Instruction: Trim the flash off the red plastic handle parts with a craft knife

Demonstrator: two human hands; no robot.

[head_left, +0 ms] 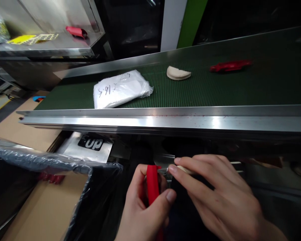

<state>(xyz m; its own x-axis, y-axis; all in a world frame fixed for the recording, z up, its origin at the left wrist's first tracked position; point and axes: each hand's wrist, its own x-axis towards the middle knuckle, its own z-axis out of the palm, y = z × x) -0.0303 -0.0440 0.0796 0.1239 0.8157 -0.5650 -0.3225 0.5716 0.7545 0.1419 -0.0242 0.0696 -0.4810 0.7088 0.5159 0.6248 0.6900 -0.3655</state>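
Note:
At the bottom centre, my left hand (147, 204) is wrapped round a long red part (153, 184), its thumb pressed on the side. Close to its right, my right hand (215, 194) has its fingers closed round a thin pale tool (185, 169), mostly covered by the fingers. The tool's tip is near a small red bit that sticks out of the part's upper end; whether they touch is unclear. Beyond the hands, on the green belt (160, 97), lie a white plastic-wrapped packet (121, 88), a cream half-round piece (178, 73) and a blurred red piece (230, 66).
The belt's metal edge (140, 120) runs across in front of the hands. At the lower left stands a box lined with a dark bag (100, 197), red pieces (51, 178) inside. A steel table (65, 50) at the upper left holds another red part (76, 32).

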